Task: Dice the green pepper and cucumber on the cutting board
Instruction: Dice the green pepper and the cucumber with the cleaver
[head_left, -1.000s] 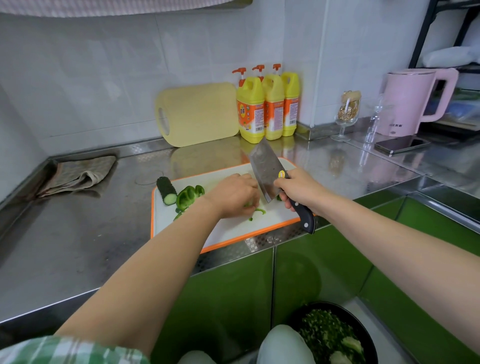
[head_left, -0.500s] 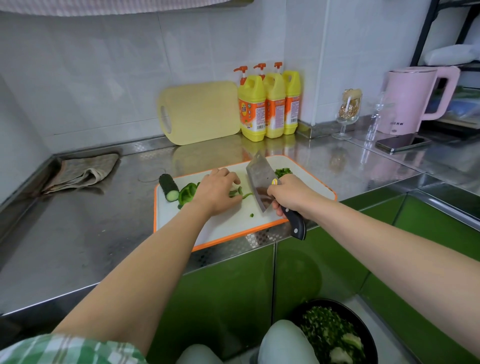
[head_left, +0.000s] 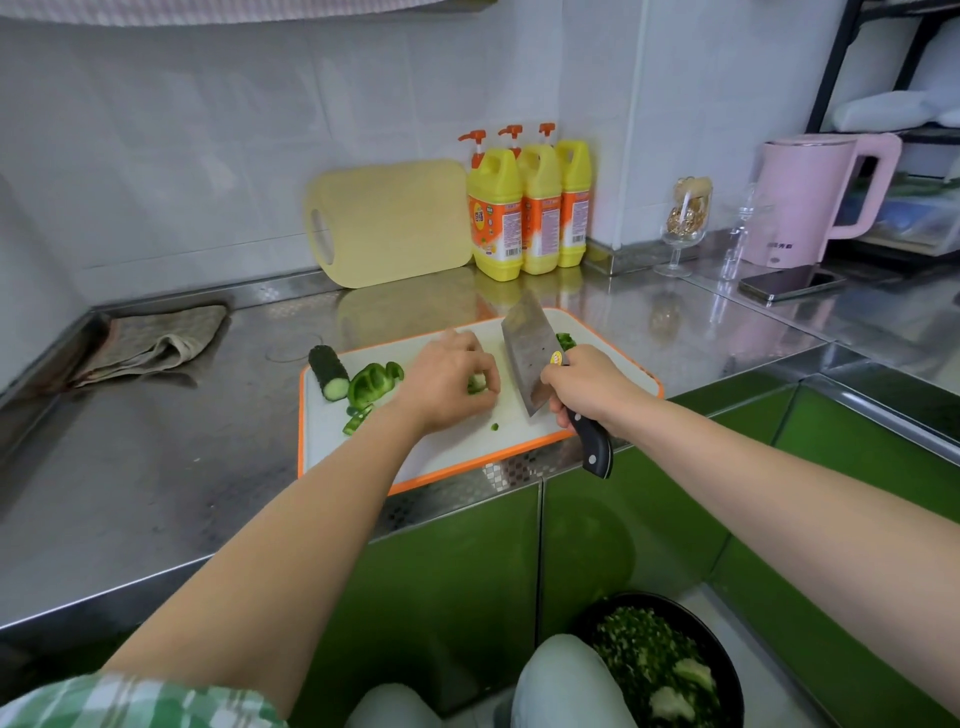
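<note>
My right hand (head_left: 587, 389) is wrapped tight round the handle of the knife (head_left: 527, 358) over the near edge of the cutting board (head_left: 467, 452), blade raised and tilted. Just left of the blade, at mid-board, my left hand (head_left: 447, 384) pinches a small pepper piece (head_left: 477, 382) under curled fingers. The next cut falls between my hands. Farther left lie pepper strips (head_left: 371, 382), then the cucumber (head_left: 327, 371) at the board's left edge, long axis pointing away from me.

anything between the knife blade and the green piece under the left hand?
Nothing visible. Only bare cutting board separates the knife in the right hand from the green piece the left hand pinches; its fingertips sit nearest the blade.
</note>
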